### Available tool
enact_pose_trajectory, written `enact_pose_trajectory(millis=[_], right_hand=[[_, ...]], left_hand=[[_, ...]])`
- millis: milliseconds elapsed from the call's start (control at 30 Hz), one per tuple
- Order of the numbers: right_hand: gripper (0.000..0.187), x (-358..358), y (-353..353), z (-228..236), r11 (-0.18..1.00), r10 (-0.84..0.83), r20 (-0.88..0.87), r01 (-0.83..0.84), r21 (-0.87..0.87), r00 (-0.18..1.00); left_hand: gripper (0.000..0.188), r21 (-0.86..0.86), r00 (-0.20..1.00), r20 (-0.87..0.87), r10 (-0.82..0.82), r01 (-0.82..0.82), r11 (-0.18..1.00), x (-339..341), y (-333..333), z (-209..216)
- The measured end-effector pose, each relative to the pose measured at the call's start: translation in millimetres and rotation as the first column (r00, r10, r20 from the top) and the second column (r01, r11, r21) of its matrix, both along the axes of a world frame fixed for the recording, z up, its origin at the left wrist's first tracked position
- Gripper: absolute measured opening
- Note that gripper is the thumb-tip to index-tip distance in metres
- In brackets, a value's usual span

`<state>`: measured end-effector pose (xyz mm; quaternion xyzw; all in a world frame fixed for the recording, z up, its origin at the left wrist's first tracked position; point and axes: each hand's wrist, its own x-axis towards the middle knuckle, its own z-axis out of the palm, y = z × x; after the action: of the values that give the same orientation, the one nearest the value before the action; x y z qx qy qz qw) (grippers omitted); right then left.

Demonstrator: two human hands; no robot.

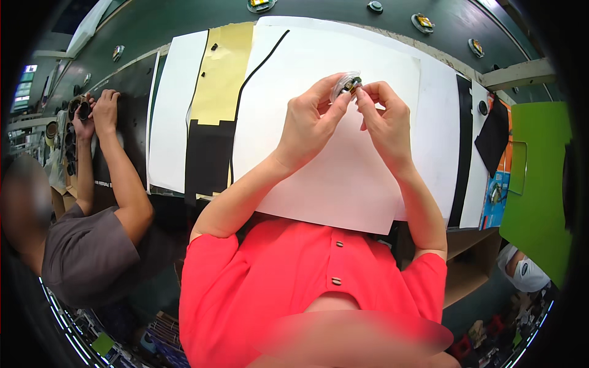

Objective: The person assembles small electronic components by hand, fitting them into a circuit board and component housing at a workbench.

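My left hand [310, 121] is closed on a small round device with a clear plastic shell [338, 88], tilted on its edge above the white sheet. Inside the shell a small circuit board with yellowish and dark parts is partly visible. From the other side, my right hand [388, 119] pinches with thumb and forefinger at the board's edge. Whatever lies between those right fingertips is too small and covered to make out. Both hands are raised over the white paper [343, 178] on the bench.
Beyond the bench runs a dark green belt [319, 8] carrying similar round devices [423, 23]. A yellow sheet [227, 73] with black bits lies to the left. At far left a co-worker's hands [104, 113] hold a black round part. A green panel [537, 178] stands right.
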<state>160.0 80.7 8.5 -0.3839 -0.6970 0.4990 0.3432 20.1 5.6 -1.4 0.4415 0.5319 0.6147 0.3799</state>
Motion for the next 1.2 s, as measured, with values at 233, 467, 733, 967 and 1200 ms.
enact_pose_trajectory(millis=[233,467,733,967,1200], right_hand=[[0.019,0.9,6.0,-3.8,0.975,0.005,0.007,-0.003,-0.223,1.0],[0.02,-0.8,6.8,-6.3,0.96,-0.011,-0.033,0.001,-0.279,0.999],[0.019,-1.5,3.8,-7.7,0.972,0.0,0.034,0.008,-0.237,0.999],[0.015,-5.4,-2.1,-10.2,0.999,-0.051,-0.066,0.05,-0.017,0.997],[0.016,-5.2,-1.6,-11.7,0.998,-0.021,0.019,0.02,0.053,1.0]], left_hand=[[0.032,0.006,0.977,-0.207,0.051,-0.051,0.999,3.9,-3.3,1.0],[0.04,0.043,0.975,-0.217,0.054,-0.045,0.998,7.8,0.1,-3.6],[0.044,0.048,0.989,-0.143,0.019,-0.012,0.999,7.3,0.2,-8.0],[0.044,0.006,0.993,-0.114,-0.028,0.029,1.0,4.4,-1.7,-5.6],[0.047,0.114,0.965,-0.261,0.03,0.0,0.994,4.3,-0.1,-21.0]])
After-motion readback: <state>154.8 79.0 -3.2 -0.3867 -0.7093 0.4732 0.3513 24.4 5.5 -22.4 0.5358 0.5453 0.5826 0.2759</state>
